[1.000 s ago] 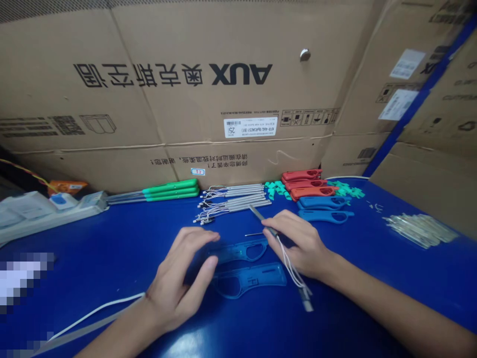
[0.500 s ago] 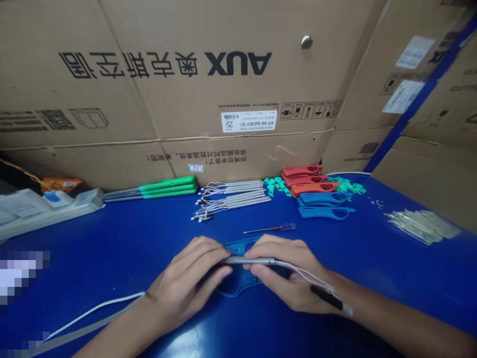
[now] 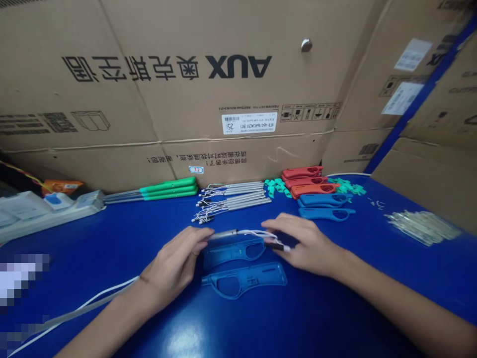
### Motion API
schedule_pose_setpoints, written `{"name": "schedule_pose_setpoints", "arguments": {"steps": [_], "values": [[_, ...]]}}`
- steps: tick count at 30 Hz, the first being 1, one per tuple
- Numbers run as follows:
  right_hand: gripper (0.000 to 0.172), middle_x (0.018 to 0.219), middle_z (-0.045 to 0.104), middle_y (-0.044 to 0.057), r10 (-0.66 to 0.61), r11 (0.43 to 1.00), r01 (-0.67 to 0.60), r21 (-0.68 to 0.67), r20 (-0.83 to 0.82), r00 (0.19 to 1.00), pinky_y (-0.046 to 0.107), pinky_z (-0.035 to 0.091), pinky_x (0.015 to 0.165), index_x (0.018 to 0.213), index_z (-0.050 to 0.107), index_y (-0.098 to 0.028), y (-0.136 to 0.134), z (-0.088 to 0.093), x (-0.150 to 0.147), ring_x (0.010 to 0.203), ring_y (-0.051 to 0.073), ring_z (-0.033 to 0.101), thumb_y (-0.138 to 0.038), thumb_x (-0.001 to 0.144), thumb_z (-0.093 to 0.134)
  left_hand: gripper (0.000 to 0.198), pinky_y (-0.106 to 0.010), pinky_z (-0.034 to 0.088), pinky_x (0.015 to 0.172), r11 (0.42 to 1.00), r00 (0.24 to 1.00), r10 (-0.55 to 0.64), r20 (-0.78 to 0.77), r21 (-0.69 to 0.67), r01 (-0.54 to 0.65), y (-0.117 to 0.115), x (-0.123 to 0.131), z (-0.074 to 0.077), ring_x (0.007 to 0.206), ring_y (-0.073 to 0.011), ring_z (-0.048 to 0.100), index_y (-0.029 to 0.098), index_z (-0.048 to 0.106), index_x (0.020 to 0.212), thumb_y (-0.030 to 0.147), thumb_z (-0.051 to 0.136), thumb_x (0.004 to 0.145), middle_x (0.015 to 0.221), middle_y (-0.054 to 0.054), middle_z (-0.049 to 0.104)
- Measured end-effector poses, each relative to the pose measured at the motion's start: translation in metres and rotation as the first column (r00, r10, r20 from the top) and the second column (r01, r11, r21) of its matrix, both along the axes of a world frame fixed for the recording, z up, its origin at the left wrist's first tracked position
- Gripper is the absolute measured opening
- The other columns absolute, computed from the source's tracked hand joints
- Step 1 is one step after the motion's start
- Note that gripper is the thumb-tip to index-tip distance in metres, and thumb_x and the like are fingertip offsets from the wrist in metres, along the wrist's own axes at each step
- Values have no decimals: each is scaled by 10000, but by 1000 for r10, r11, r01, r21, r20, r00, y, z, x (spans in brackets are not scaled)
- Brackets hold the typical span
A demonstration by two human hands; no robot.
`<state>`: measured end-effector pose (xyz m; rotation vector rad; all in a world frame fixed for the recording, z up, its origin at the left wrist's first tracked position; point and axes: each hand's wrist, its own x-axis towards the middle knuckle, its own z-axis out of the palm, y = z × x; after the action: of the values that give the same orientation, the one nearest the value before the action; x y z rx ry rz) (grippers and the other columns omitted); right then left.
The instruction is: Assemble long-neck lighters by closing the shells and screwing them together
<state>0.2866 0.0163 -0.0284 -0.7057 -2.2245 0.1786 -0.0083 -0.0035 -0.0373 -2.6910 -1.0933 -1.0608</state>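
Note:
My left hand pinches a thin silver metal tube near the left end of the work area. Two white wires run from the tube's right end to a small black part with a white tip. Around these wires and the black part is my right hand, thumb and forefinger apart. Below the tube lie two blue plastic lighter-shaped handle halves, an upper one and a lower one with its inner side up. Each has an oval opening.
At the back lie green-handled rods, several wired metal tubes, turquoise pieces, red handles and blue handles. Clear-bagged sticks lie right, a power strip left. Cardboard walls the back.
Both hands have moved away from the blue halves, carrying the tube up and left. My right hand has slid off the tube towards its wires. The screwdriver no longer shows.

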Motion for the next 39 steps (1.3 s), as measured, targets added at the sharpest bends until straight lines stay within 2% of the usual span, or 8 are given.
{"name": "schedule_pose_setpoints", "arguments": {"steps": [3, 4, 6, 12, 16, 28, 34, 39], "values": [[163, 939, 730, 94, -314, 948, 312, 62, 33, 949, 343, 544, 809, 964, 698, -146, 23, 11, 27, 853, 203, 682, -187, 860, 578, 310, -213, 515, 704, 1000, 1000, 6, -11, 15, -6, 2, -3, -2, 775, -131, 635, 170, 519, 1237, 101, 427, 950, 899, -48, 644], [167, 961, 735, 87, -444, 896, 443, 25, 62, 894, 344, 535, 841, 949, 704, -156, 31, 15, 38, 880, 208, 686, -179, 847, 575, 308, -209, 513, 703, 1000, 1000, 6, -11, 13, -5, 2, -3, -2, 777, -132, 637, 172, 522, 1238, 109, 433, 950, 904, -49, 648], [184, 982, 741, 59, -690, 697, 713, -79, 198, 697, 314, 524, 856, 960, 712, -185, 47, 23, 65, 902, 204, 689, -194, 826, 585, 291, -211, 517, 722, 1000, 1000, 7, -15, 5, -7, 2, -3, -3, 813, -144, 652, 177, 532, 1226, 138, 444, 952, 939, -57, 663], [242, 946, 738, 151, -891, 350, 928, -127, 259, 372, 371, 519, 795, 956, 730, -135, 72, 30, 142, 905, 293, 689, -139, 807, 540, 252, -220, 527, 752, 1000, 1000, 4, -26, 13, -3, 0, 1, -2, 849, -152, 663, 191, 558, 1180, 166, 450, 954, 966, -55, 676], [289, 959, 736, 150, -909, 245, 956, -161, 306, 284, 362, 512, 793, 999, 725, -125, 77, 22, 171, 939, 304, 681, -91, 759, 568, 243, -248, 531, 775, 999, 1000, 7, -16, 46, -6, -1, 4, 0, 874, -164, 656, 181, 569, 1169, 177, 479, 943, 979, -64, 669], [309, 905, 729, 145, -885, 195, 971, -138, 403, 235, 383, 507, 717, 894, 745, -162, 91, -6, 201, 881, 342, 681, -74, 628, 613, 234, -252, 547, 786, 1000, 1000, -18, -4, 10, 18, -2, 7, 2, 886, -159, 660, 187, 603, 1135, 168, 494, 929, 978, -56, 675], [96, 720, 677, 128, -899, 282, 952, -117, 315, 305, 331, 441, 591, 696, 696, -181, 90, -14, 203, 671, 257, 643, -113, 663, 638, 239, -282, 553, 810, 999, 1000, -18, -4, -52, 18, -2, 9, 2, 912, -157, 647, 171, 586, 1144, 133, 472, 938, 993, -66, 670], [241, 451, 476, 41, -906, 367, 921, -133, 173, 386, 345, 314, 480, 496, 544, -226, 87, -8, 206, 450, 175, 482, -59, 618, 667, 231, -327, 577, 830, 996, 999, 13, -33, -86, -15, -10, 14, 10, 930, -175, 653, 143, 598, 1109, 144, 435, 946, 1007, -73, 679]]}}
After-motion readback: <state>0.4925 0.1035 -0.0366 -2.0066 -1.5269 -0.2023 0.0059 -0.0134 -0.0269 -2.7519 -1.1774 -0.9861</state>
